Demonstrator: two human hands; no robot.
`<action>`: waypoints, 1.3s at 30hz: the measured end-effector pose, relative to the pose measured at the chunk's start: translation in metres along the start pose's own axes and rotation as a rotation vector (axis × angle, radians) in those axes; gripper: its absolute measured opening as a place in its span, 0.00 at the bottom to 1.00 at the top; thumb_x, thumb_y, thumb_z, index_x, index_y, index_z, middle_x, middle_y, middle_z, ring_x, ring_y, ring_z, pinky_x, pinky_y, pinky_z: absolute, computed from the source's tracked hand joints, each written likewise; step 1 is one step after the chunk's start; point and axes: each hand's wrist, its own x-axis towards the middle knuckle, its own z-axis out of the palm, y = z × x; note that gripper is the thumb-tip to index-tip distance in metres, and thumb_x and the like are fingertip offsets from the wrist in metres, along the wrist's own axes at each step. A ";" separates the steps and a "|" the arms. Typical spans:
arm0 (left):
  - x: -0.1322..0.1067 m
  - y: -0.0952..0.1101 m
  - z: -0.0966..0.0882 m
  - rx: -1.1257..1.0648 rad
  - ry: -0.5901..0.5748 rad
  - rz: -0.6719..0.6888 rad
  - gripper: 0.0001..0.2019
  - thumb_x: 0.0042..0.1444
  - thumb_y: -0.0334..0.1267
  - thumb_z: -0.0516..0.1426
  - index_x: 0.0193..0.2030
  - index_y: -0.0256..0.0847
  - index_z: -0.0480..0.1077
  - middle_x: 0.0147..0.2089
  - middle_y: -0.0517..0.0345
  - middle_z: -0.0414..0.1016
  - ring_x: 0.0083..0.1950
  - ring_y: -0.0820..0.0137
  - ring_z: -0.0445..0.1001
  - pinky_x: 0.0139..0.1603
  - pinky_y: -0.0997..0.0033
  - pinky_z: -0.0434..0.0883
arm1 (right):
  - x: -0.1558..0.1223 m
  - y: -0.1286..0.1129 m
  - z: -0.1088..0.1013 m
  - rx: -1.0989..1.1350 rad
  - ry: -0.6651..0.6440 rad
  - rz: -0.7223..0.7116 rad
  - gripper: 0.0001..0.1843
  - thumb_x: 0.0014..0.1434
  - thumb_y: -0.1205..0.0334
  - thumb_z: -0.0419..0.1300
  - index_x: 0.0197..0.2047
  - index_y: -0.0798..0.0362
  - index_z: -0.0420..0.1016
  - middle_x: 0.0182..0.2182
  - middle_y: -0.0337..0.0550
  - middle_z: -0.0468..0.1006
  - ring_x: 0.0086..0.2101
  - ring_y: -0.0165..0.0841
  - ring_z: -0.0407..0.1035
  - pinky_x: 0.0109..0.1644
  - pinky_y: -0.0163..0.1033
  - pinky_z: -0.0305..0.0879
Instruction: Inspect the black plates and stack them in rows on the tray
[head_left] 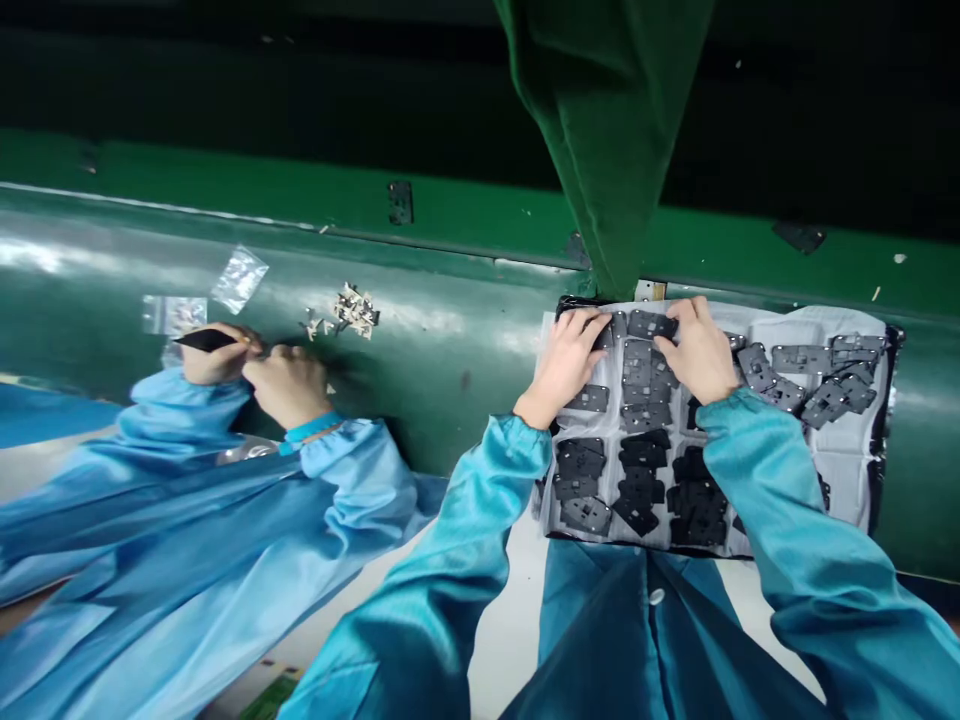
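Along the full width runs a glossy green bench point(450, 400), with a raised green ledge point(472, 216) behind it. Left side: a co-worker point(225, 590) in a light-blue smock, both hands close together above the bench, blue band point(309, 430) on one wrist. Top: green cloth point(615, 110) hangs down and tapers to a point just behind the tray point(847, 475), which has a white liner and black edge. Tray sits right in front of the person in teal sleeves point(465, 545).

Dark plates point(645, 455) are all in the tray: rough columns of stacks on the left and middle, loose and overlapping at upper right.

Right hand point(697, 348): near the tray's far edge, thumb and fingers pinching the right end of one dark plate point(648, 324), at the head of the second column. Left hand point(566, 362): over the upper-left corner, fingers bent down onto plates; can't tell if it grips one, fingers cover the spot.

Smaller stuff: two clear bags point(240, 278) near the co-worker's hands, one black pointed piece point(205, 340) at those hands, pile of pale bits point(357, 311) beside them, single stray plate point(400, 202) on the ledge.
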 end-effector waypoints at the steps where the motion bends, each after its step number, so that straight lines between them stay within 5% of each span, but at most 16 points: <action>1: 0.002 -0.001 0.000 0.024 -0.008 -0.006 0.25 0.60 0.32 0.56 0.64 0.38 0.61 0.61 0.44 0.65 0.62 0.54 0.62 0.60 0.51 0.65 | 0.001 0.000 0.000 -0.003 -0.007 -0.001 0.17 0.56 0.64 0.61 0.50 0.54 0.67 0.49 0.54 0.71 0.40 0.44 0.72 0.41 0.48 0.70; 6: 0.004 -0.002 -0.006 0.129 -0.067 -0.004 0.24 0.62 0.32 0.53 0.66 0.40 0.59 0.60 0.43 0.65 0.60 0.54 0.63 0.57 0.51 0.64 | 0.003 0.004 -0.016 0.165 -0.065 -0.027 0.04 0.57 0.64 0.61 0.37 0.52 0.71 0.36 0.45 0.76 0.35 0.38 0.71 0.40 0.43 0.68; 9: 0.004 0.001 -0.010 0.165 -0.068 -0.019 0.28 0.62 0.34 0.52 0.69 0.38 0.52 0.58 0.41 0.65 0.58 0.53 0.64 0.56 0.51 0.65 | -0.006 0.003 -0.035 0.496 -0.071 0.010 0.10 0.60 0.55 0.60 0.32 0.52 0.70 0.28 0.41 0.75 0.27 0.32 0.68 0.32 0.38 0.67; 14: 0.006 -0.001 -0.020 0.233 -0.084 -0.035 0.29 0.60 0.32 0.53 0.68 0.36 0.52 0.57 0.40 0.65 0.58 0.51 0.63 0.55 0.48 0.66 | -0.032 -0.012 -0.056 1.038 -0.046 0.129 0.16 0.59 0.47 0.62 0.40 0.51 0.72 0.27 0.38 0.76 0.23 0.29 0.68 0.22 0.34 0.67; 19: 0.003 0.002 -0.028 0.185 -0.117 -0.031 0.24 0.58 0.28 0.54 0.63 0.39 0.62 0.58 0.40 0.66 0.60 0.49 0.62 0.58 0.43 0.64 | -0.047 -0.026 -0.059 1.139 0.064 0.145 0.18 0.57 0.49 0.65 0.48 0.49 0.72 0.30 0.38 0.76 0.32 0.33 0.74 0.27 0.36 0.73; 24: -0.013 0.044 -0.041 -0.334 0.115 -0.179 0.27 0.56 0.41 0.62 0.62 0.42 0.64 0.60 0.45 0.69 0.57 0.57 0.68 0.55 0.53 0.69 | -0.057 -0.042 -0.053 1.081 0.218 0.217 0.13 0.60 0.50 0.62 0.39 0.50 0.72 0.28 0.37 0.75 0.25 0.27 0.68 0.25 0.33 0.67; 27: -0.023 0.079 -0.036 -0.878 0.203 -0.351 0.16 0.61 0.45 0.56 0.53 0.43 0.71 0.44 0.52 0.77 0.39 0.68 0.75 0.40 0.66 0.74 | -0.062 -0.056 -0.044 1.175 0.270 0.252 0.12 0.61 0.50 0.61 0.40 0.49 0.67 0.31 0.36 0.77 0.20 0.24 0.64 0.23 0.33 0.63; 30: -0.028 0.100 -0.023 -1.214 0.331 -0.535 0.12 0.62 0.47 0.55 0.42 0.43 0.75 0.30 0.58 0.74 0.26 0.73 0.69 0.27 0.72 0.68 | -0.067 -0.069 -0.036 1.223 0.254 0.260 0.12 0.62 0.51 0.61 0.40 0.48 0.64 0.34 0.37 0.78 0.20 0.25 0.66 0.23 0.33 0.64; 33: -0.028 0.104 -0.019 -1.326 0.459 -0.621 0.12 0.61 0.47 0.55 0.42 0.44 0.76 0.26 0.61 0.71 0.21 0.76 0.63 0.22 0.73 0.63 | -0.070 -0.077 -0.032 1.200 0.229 0.262 0.13 0.62 0.50 0.60 0.40 0.48 0.62 0.35 0.38 0.79 0.22 0.27 0.69 0.24 0.34 0.66; 39: -0.027 0.099 -0.027 -1.220 0.534 -0.722 0.09 0.56 0.44 0.59 0.37 0.43 0.78 0.28 0.60 0.74 0.18 0.80 0.60 0.18 0.76 0.59 | -0.074 -0.082 -0.030 1.217 0.110 0.283 0.19 0.59 0.49 0.63 0.46 0.45 0.60 0.31 0.37 0.77 0.23 0.31 0.73 0.22 0.36 0.70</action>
